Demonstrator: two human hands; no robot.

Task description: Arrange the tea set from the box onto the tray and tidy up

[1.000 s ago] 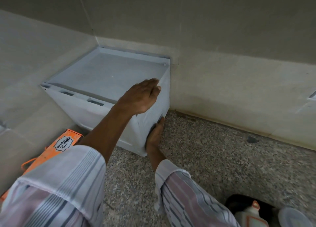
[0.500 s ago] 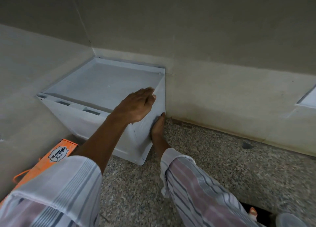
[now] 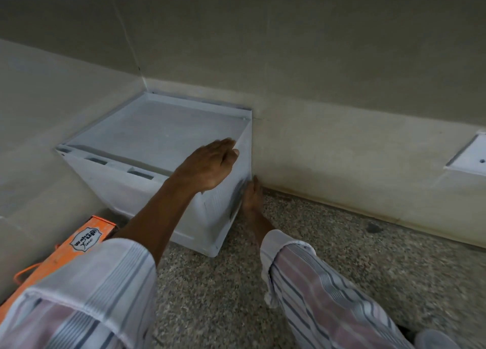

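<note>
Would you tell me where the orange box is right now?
In the head view the orange box lies at lower left on the floor, beside the white bin and partly behind the left sleeve.

White plastic box (image 3: 136, 190) with lid on, upright on the speckled floor (image 3: 328, 256), pushed into the wall corner

Matt white plastic box (image 3: 147, 148) with ribbed side; speckled, rough stone floor (image 3: 328, 248); striped woven cloth sleeves (image 3: 315, 285); glossy orange cardboard carton (image 3: 76, 251).
</note>
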